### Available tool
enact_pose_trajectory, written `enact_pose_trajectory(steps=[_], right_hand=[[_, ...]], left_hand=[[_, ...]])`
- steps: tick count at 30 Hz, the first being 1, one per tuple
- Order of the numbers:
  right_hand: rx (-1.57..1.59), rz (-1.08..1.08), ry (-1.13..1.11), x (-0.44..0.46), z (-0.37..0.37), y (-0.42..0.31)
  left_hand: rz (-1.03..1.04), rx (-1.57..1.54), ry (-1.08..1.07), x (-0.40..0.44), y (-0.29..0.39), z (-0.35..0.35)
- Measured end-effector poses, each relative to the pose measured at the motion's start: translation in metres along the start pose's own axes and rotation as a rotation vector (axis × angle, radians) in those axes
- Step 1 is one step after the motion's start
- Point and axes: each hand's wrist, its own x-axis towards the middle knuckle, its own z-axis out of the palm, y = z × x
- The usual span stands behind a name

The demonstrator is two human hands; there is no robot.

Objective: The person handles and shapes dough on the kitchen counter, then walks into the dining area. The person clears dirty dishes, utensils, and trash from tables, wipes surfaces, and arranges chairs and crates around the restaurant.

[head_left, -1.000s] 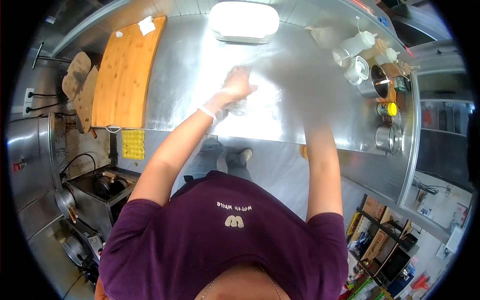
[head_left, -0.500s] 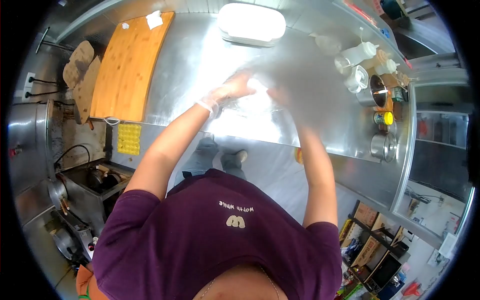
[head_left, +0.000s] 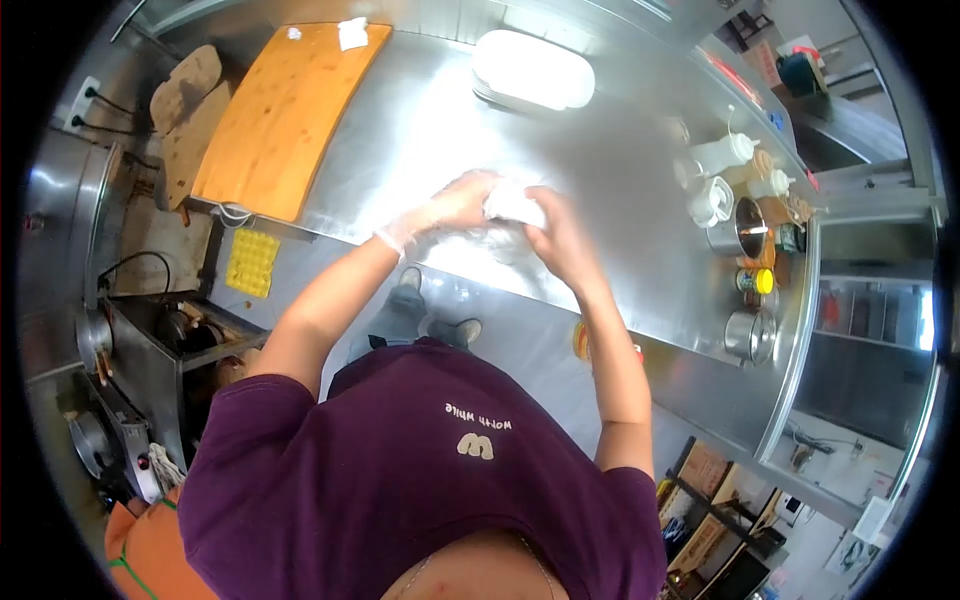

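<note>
Over the front of the steel worktop [head_left: 440, 130], a crumpled white paper or cloth wad [head_left: 514, 204] is between my hands. My left hand [head_left: 462, 201], in a loose clear plastic glove, has its fingers curled against the wad's left side. My right hand [head_left: 562, 240], with no glove visible, pinches its right edge between thumb and fingers. The exact kind of the wad cannot be made out.
A stack of white oval trays [head_left: 532, 68] stands at the back. On the left lies a wooden board [head_left: 290, 110] with white tissue [head_left: 353, 33] on it. Squeeze bottles [head_left: 728, 152], a steel pot [head_left: 750, 335] and a yellow-lidded jar [head_left: 755, 281] line the right side.
My right hand, blurred and further forward before, has come back and now grips the white wad beside my left hand. The whole view has shifted and turned slightly.
</note>
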Motion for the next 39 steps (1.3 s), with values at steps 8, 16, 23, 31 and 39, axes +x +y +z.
enact_pose_trajectory(steps=[8,16,23,31,39], right_hand=[[0.160,-0.119,0.031,0.026,-0.062,-0.072],[0.258,-0.360,-0.151,0.109,-0.116,-0.193],[0.355,-0.169,-0.370,0.221,-0.021,-0.235],[0.201,-0.126,-0.488,0.338,0.289,-0.137],[0.041,-0.278,-0.622,0.256,0.408,-0.175]], left_hand=[[-0.068,-0.156,0.347,-0.047,0.067,-0.027],[0.125,-0.856,0.355,-0.078,0.087,-0.093],[0.377,-1.714,0.307,-0.156,0.026,-0.122],[-0.009,-1.560,0.928,-0.274,-0.146,-0.209],[-0.363,-1.587,1.052,-0.306,-0.229,-0.215]])
